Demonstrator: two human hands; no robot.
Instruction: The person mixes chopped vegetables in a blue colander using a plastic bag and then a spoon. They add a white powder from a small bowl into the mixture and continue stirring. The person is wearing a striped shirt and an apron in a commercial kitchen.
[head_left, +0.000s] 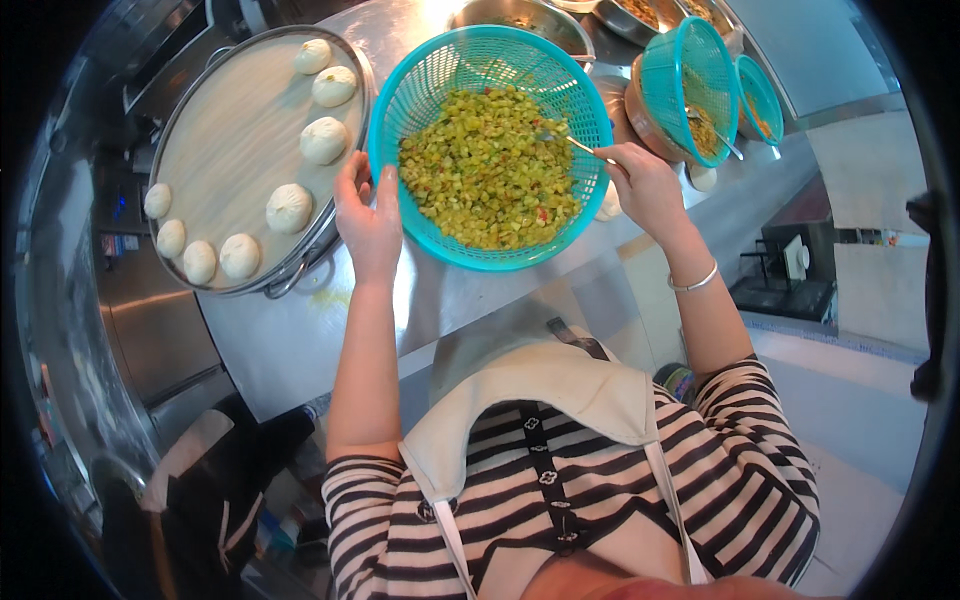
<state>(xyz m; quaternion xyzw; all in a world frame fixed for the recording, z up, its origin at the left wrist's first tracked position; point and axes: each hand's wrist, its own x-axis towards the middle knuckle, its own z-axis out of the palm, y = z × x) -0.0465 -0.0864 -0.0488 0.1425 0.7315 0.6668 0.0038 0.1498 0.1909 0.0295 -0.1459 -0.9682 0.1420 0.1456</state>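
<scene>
A teal plastic basket (491, 262) of diced green filling (487, 172) with red bits stands on the steel worktop in front of me. My right hand (645, 187) grips the handle of a metal spoon (581, 144), whose tip touches the filling at the right side. At the basket's left rim is my left hand (367, 217), its thumb against the rim and its fingers near the steamer tray. Several pleated buns (289, 208) lie along the right and lower edges of the round, cloth-lined steamer tray (232, 112) at the left.
Another teal basket (731, 90) with filling and a spoon tilts over a container at the right, beside a smaller teal basket (772, 97). Metal bowls (525, 19) stand at the back. Pieces of dough (703, 178) lie near the front edge. Dark clothing of another person (225, 480) shows at lower left.
</scene>
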